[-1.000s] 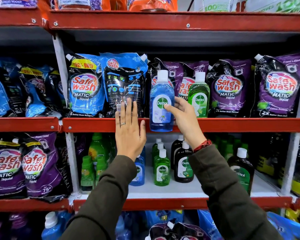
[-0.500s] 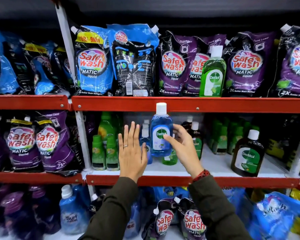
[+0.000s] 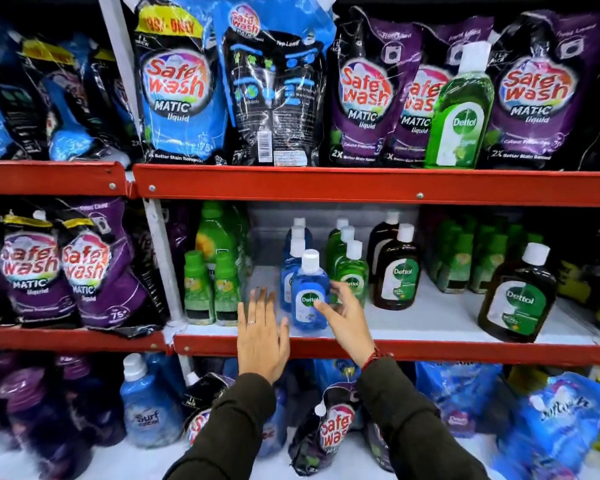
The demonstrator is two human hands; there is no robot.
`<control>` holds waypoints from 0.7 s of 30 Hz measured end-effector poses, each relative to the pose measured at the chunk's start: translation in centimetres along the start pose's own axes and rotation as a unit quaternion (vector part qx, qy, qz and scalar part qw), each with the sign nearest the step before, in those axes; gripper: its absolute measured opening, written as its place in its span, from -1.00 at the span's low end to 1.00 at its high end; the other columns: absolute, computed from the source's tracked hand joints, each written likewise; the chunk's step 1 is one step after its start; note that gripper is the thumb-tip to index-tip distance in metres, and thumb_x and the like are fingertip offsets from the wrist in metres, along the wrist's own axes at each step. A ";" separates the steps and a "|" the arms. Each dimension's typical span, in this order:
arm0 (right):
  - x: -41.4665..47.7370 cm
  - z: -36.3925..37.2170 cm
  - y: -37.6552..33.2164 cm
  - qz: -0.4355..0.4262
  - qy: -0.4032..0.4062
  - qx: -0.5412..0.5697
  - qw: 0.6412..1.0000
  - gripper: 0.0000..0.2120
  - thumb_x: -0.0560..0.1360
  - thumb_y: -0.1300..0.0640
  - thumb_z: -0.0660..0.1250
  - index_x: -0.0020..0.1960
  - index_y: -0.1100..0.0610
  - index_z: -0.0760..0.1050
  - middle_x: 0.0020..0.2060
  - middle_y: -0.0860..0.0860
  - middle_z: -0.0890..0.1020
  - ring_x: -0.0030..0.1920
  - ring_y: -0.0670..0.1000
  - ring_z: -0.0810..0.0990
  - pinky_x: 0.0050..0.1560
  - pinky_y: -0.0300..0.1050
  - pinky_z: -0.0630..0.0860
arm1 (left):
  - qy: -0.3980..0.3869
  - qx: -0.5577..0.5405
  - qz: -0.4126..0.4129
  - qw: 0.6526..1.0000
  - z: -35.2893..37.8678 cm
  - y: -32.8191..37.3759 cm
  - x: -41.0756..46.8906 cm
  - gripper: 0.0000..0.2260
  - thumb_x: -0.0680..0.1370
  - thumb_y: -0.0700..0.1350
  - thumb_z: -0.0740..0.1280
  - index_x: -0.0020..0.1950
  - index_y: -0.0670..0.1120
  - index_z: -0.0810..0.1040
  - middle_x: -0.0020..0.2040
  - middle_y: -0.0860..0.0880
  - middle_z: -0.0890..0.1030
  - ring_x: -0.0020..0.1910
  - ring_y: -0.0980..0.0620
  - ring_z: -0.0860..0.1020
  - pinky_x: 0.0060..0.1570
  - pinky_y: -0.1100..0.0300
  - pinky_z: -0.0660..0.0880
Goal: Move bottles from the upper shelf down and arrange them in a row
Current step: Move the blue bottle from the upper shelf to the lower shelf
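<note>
A blue Dettol bottle (image 3: pixel 308 295) with a white cap stands upright at the front of the middle shelf (image 3: pixel 430 351), ahead of a short row of blue bottles (image 3: pixel 296 244). My right hand (image 3: pixel 345 318) grips its right side, thumb on the label and fingers behind. My left hand (image 3: pixel 262 336) is flat and spread just left of the bottle, not touching it. One green Dettol bottle (image 3: pixel 459 114) stands on the upper shelf (image 3: pixel 326 185) among the pouches.
Beside the blue row stand a row of green bottles (image 3: pixel 349 263), brown Dettol bottles (image 3: pixel 397 271) and a larger brown bottle (image 3: pixel 516 294) at the right. Small green bottles (image 3: pixel 208 287) stand left. Safewash pouches (image 3: pixel 364 95) fill the upper shelf; more pouches and bottles lie below.
My right hand has carried the blue bottle from the upper shelf down onto the middle shelf, in front of the blue row. My left hand followed it down, staying open.
</note>
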State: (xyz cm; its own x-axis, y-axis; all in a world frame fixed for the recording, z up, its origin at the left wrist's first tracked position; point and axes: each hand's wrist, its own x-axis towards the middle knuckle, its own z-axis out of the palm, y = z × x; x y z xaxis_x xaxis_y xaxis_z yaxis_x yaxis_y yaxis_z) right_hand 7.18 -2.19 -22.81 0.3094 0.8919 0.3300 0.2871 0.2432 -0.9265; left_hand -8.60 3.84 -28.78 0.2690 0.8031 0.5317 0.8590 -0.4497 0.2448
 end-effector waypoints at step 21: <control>1.7 1.4 2.6 0.001 -0.003 0.014 1.000 -0.68 0.57 0.25 0.36 0.26 0.04 0.39 0.18 0.03 0.60 0.15 -0.07 0.63 0.14 -0.19 0.62 | 0.026 0.016 0.010 0.999 0.3 0.6 -0.4 -0.43 0.66 0.07 -0.02 0.58 -0.21 0.30 0.60 -0.15 0.31 0.63 -0.14 0.17 0.58 -0.20 0.15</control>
State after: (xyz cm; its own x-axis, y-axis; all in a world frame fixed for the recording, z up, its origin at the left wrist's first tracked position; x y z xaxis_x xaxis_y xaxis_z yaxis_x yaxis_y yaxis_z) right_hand 7.19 0.46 -24.87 0.3047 0.8948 0.3264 0.2606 0.2513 -0.9322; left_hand -8.00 3.36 -29.10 0.2645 0.7720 0.5780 0.8674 -0.4523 0.2072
